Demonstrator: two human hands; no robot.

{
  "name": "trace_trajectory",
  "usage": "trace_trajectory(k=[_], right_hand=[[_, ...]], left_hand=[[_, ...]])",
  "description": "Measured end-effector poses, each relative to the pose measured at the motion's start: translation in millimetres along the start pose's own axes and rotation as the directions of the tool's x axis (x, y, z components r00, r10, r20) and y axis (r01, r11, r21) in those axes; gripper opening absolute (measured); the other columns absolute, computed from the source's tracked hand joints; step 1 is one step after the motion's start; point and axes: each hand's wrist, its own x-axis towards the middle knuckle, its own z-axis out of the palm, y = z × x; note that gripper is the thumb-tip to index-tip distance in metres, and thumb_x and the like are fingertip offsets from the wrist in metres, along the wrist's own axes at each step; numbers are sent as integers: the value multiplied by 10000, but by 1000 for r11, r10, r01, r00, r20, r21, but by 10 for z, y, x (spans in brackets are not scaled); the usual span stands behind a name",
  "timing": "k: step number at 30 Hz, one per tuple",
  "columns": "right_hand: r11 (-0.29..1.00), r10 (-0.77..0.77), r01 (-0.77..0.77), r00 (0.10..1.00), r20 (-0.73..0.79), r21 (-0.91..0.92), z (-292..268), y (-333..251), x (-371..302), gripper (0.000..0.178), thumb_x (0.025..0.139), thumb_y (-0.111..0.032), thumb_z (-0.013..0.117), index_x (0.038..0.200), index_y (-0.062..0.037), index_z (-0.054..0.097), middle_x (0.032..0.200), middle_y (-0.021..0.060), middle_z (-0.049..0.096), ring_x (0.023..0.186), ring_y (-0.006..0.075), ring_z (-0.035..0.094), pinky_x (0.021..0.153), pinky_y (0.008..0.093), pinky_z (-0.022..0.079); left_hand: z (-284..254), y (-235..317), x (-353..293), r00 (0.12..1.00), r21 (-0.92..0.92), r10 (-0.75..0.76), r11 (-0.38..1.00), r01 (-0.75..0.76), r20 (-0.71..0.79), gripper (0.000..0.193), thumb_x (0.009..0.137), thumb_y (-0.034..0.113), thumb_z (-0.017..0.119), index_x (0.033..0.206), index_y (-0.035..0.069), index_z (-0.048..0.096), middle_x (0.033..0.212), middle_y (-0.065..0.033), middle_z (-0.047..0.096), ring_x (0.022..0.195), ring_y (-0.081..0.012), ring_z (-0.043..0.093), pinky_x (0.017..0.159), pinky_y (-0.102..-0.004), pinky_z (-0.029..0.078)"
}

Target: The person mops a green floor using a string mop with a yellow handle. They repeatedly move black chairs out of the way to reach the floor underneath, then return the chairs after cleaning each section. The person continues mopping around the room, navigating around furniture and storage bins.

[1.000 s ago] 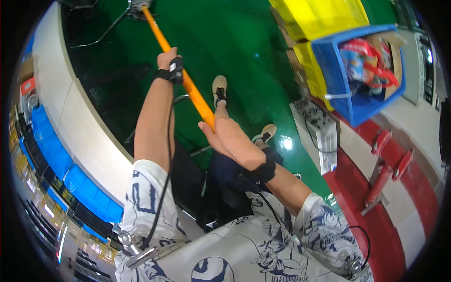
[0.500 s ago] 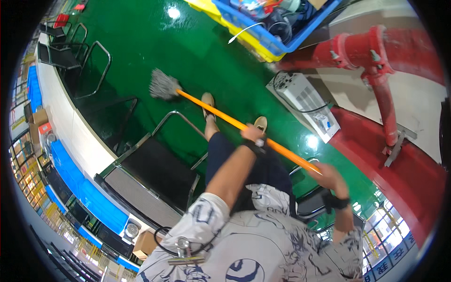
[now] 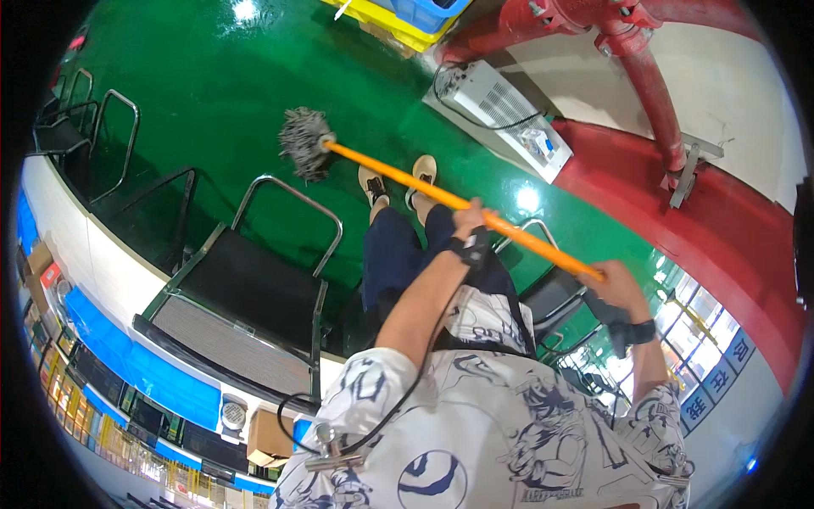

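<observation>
An orange-handled mop point(image 3: 398, 176) slants across the picture, its grey string head point(image 3: 305, 144) lying on the green floor ahead and to the left of my shoes. My left hand point(image 3: 471, 222) is wrapped round the middle of the handle. Near the handle's upper end, my right hand point(image 3: 616, 287) grips it, with the tip just poking out at the fingers. Both wrists wear dark bands. My two shoes point(image 3: 398, 178) stand side by side just right of the mop head.
On the left, a black chair point(image 3: 250, 276) with metal armrests stands by a long white table point(image 3: 123, 246). A white box-shaped appliance point(image 3: 500, 119) with a cable sits by the red-painted ledge point(image 3: 627, 187). Red pipes point(image 3: 649, 102) run above it. Blue and yellow crates point(image 3: 398, 21) lie at the far edge. Another chair point(image 3: 551, 301) is behind my right side.
The surroundings have slid left and up in the picture as I turned or stepped. Relative to them, the mop head has moved right and nearer. My feet are closer together; both hands keep their grip.
</observation>
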Motion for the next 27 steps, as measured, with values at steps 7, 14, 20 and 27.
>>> trace_trajectory(k=[7, 14, 20, 27], right_hand=[[913, -385, 359, 915, 117, 196, 1144, -1422, 971, 465, 884, -457, 592, 765, -11, 641, 638, 187, 616, 588, 376, 603, 536, 450, 460], [792, -588, 561, 808, 51, 243, 1516, -706, 882, 332, 904, -330, 575, 968, -6, 548, 772, 237, 634, 751, 436, 624, 667, 529, 482], [846, -485, 465, 874, 15, 260, 1166, 1671, 397, 301, 908, -334, 567, 952, -36, 575, 801, 210, 632, 761, 414, 616, 637, 484, 473], [955, -9, 26, 998, -59, 296, 778, 4120, -1241, 280, 844, -157, 642, 1089, -21, 627, 788, 170, 637, 658, 282, 602, 635, 353, 468]], left_hand=[[-1870, 1475, 195, 944, -81, 299, 947, -312, -143, 213, 886, 166, 649, 962, -9, 555, 813, -150, 682, 650, -283, 652, 602, -401, 565], [-2136, 1206, 347, 829, 606, 484, 759, -238, -279, 471, 962, 404, 387, 967, -33, 563, 780, -212, 660, 695, -360, 663, 612, -461, 536], [-724, -914, 942, 889, 510, 423, 811, -285, -175, 284, 901, 299, 534, 899, 16, 528, 741, -114, 657, 606, -263, 649, 485, -374, 513], [1346, -4013, 492, 576, 578, 102, -299, -760, 811, 195, 772, 251, 631, 912, 124, 680, 818, -126, 645, 729, -307, 647, 591, -423, 517]])
